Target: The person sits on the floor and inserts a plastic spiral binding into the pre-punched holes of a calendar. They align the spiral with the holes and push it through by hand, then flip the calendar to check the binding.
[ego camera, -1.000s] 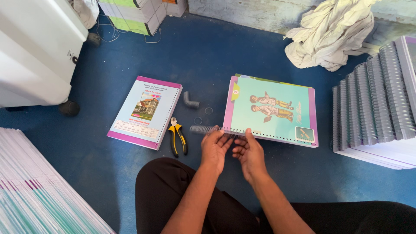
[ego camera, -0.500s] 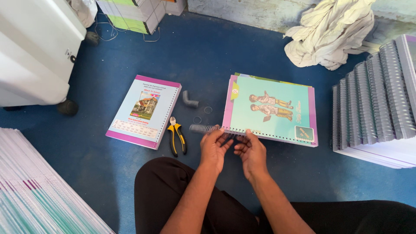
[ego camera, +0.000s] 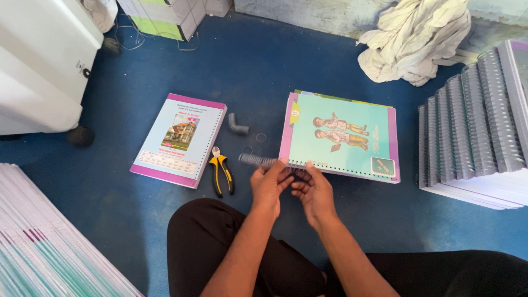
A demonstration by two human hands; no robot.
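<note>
A turquoise book with a purple border (ego camera: 341,135) lies on the blue floor, its punched edge toward me. A grey spiral coil (ego camera: 256,160) sticks out to the left of that edge. My left hand (ego camera: 269,184) pinches the coil at the book's near left corner. Beside it, my right hand (ego camera: 314,192) has its fingertips on the coil along the punched edge. Both forearms reach out over my black trousers.
Yellow-handled pliers (ego camera: 221,170) lie left of my hands, next to a second punched book with a house picture (ego camera: 179,140). A short grey coil piece (ego camera: 237,125) lies beyond. Stacks of spiral-bound books (ego camera: 478,121) stand right, loose sheets (ego camera: 49,247) left, crumpled cloth (ego camera: 415,38) behind.
The coil's free end has stayed left of the book while my fingers have shifted slightly along the punched edge. The books and pliers have not moved.
</note>
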